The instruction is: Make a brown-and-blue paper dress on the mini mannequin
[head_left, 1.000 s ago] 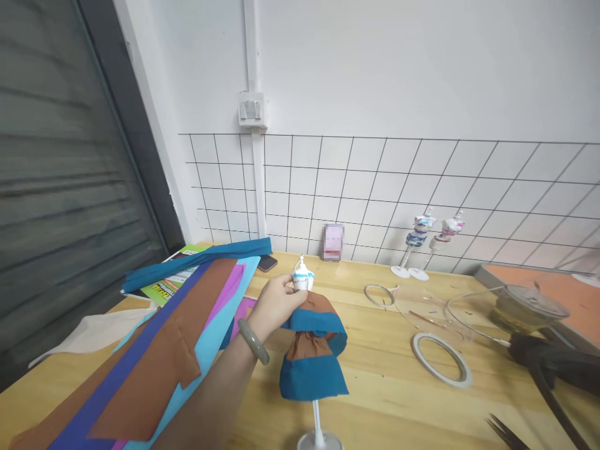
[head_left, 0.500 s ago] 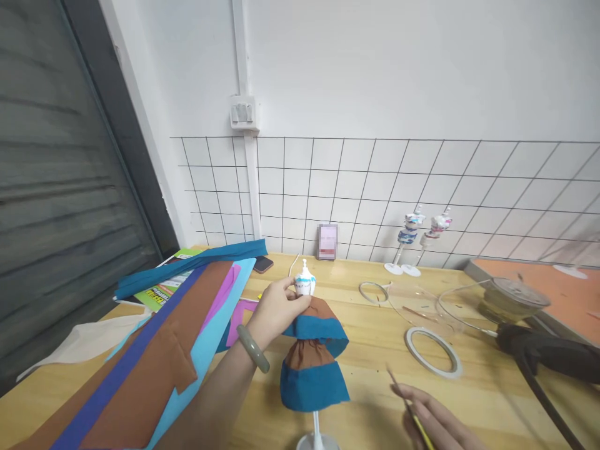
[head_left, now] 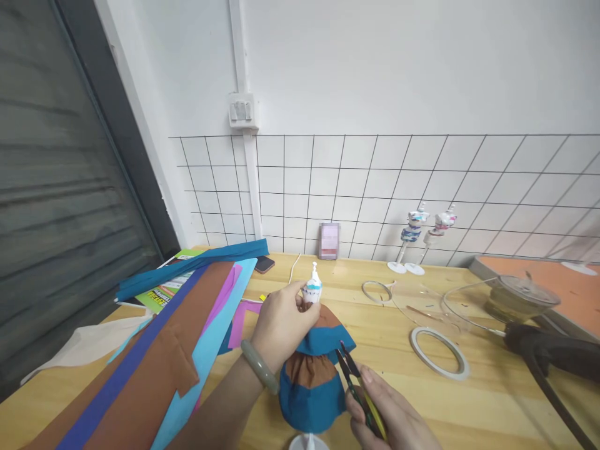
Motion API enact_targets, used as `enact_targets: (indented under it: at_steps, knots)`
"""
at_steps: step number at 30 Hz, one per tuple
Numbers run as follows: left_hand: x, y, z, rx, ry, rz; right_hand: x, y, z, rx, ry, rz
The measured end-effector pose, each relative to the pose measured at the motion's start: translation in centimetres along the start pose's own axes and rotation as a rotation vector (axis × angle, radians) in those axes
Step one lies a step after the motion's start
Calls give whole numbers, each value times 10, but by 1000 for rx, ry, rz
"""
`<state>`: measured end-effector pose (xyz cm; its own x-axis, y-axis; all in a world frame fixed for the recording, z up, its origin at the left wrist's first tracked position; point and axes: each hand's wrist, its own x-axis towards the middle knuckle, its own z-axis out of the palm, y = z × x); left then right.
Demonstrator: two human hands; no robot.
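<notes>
A small white mannequin [head_left: 312,291] on a round-based stand wears a tiered brown and blue skirt [head_left: 312,400]. My left hand [head_left: 285,319], with a bangle at the wrist, pinches the mannequin at its waist, just above the upper tier. In my right hand [head_left: 384,406] is a small cutting tool with yellow and dark handles [head_left: 370,406]. Its two blades stand apart beside the right edge of the upper blue tier. Whether the blades touch the fabric I cannot tell.
Brown, blue and purple fabric [head_left: 140,375] covers the left side. A phone [head_left: 329,241] leans at the back wall. Two small mannequins [head_left: 410,234] stand behind. A white tape ring [head_left: 439,353], a clear-lidded container [head_left: 522,294] and a black-handled tool [head_left: 553,350] lie right.
My right hand has moved left and up with the cutting tool, now beside the skirt. The mannequin is tilted, its top shifted right and its base left, with my left hand still on it.
</notes>
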<state>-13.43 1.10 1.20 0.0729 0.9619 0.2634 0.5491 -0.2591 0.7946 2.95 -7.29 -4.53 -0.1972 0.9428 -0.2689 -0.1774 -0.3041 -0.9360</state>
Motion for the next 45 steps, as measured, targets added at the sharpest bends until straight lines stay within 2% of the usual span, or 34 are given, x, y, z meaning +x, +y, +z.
enact_targets:
  at_steps: [4, 8, 13, 20, 27, 45]
  knots:
    - [-2, 4, 0, 105, 46, 21, 1, -7, 11, 235, -15, 127]
    - [-5, 10, -2, 195, 86, 8, 4, -7, 13, 283, -42, 151]
    - [-8, 16, -2, 244, 109, 22, 11, -5, 11, 329, -165, 148]
    - [-11, 19, -1, 279, 138, 39, 12, -7, 16, 418, -106, 122]
    - [-12, 25, -2, 328, 142, 45, 13, -5, 18, 434, -104, 107]
    - [-11, 26, -2, 102, 48, 5, 11, -8, 17, 397, -86, 105]
